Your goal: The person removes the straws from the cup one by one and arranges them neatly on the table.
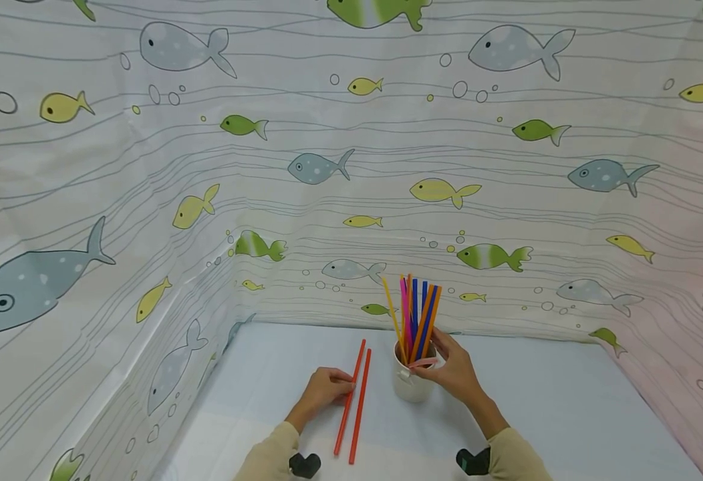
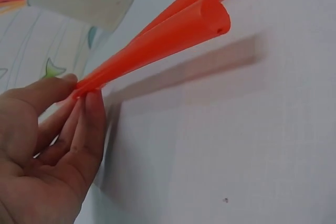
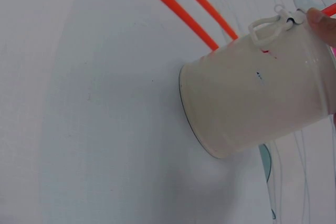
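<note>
Left hand [image 1: 329, 387]: grip pinching a red straw [image 1: 344, 421] between thumb and fingertips; left wrist view shows the straw's hollow end raised, its shadow falling apart from it on the table [image 1: 568, 387]. Second red straw [image 1: 360, 407] lies on the table just beside, roughly parallel, on the side toward the pot. Right hand [image 1: 458, 373]: grip curled about the mouth of an off-white pot [image 1: 413, 386], thumb at the near rim, fingers on the far side. A short reddish piece [image 1: 424, 362] shows at the rim by the thumb; whether it is pinched, cannot tell. Pot upright on the table, right of both red straws, with a small looped handle [image 3: 264, 31] on its wall. Inside, a bundle of straws [image 1: 422, 321], leaning variously: orange, blue, pink, yellow. Cream sleeves [image 1: 270, 454] on both arms. Beyond: fish-printed sheet [image 1: 387, 147] behind and along the sides.
</note>
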Action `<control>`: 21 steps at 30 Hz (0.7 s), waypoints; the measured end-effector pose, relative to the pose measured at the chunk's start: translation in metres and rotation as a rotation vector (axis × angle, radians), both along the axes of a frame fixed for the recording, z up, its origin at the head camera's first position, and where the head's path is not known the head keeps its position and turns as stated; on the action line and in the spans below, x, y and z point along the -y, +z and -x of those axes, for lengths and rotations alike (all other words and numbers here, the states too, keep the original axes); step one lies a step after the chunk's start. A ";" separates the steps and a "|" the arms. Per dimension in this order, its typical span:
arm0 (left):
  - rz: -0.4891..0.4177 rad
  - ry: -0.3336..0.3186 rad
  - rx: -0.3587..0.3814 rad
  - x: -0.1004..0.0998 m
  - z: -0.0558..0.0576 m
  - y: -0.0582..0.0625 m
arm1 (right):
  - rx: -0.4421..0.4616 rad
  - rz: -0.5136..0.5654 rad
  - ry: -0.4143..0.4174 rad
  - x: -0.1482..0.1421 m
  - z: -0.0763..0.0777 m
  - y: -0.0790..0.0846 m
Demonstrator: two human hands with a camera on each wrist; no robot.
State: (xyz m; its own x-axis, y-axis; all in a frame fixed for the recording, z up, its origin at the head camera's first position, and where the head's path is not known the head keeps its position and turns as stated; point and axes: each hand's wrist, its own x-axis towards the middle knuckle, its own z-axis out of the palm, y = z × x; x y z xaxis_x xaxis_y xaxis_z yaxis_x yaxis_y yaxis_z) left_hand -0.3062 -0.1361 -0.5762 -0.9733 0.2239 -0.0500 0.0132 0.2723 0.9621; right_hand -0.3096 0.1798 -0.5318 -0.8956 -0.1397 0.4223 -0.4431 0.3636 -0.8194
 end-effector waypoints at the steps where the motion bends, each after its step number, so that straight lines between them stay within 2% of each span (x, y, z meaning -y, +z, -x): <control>1: 0.002 -0.001 0.001 0.000 0.000 0.000 | -0.004 0.001 0.000 0.000 0.000 0.000; 12: -0.007 -0.014 0.002 -0.002 -0.001 -0.001 | -0.013 -0.004 -0.006 -0.001 0.002 -0.002; 21: 0.019 -0.012 -0.003 -0.003 -0.002 0.000 | 0.002 -0.008 -0.013 -0.001 0.001 -0.002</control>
State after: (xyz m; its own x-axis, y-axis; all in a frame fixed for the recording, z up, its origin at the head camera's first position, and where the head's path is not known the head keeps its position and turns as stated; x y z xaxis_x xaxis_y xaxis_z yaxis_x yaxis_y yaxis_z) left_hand -0.3043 -0.1326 -0.5761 -0.9707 0.2347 -0.0513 0.0196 0.2901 0.9568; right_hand -0.3110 0.1804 -0.5342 -0.8981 -0.1315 0.4197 -0.4369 0.3762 -0.8171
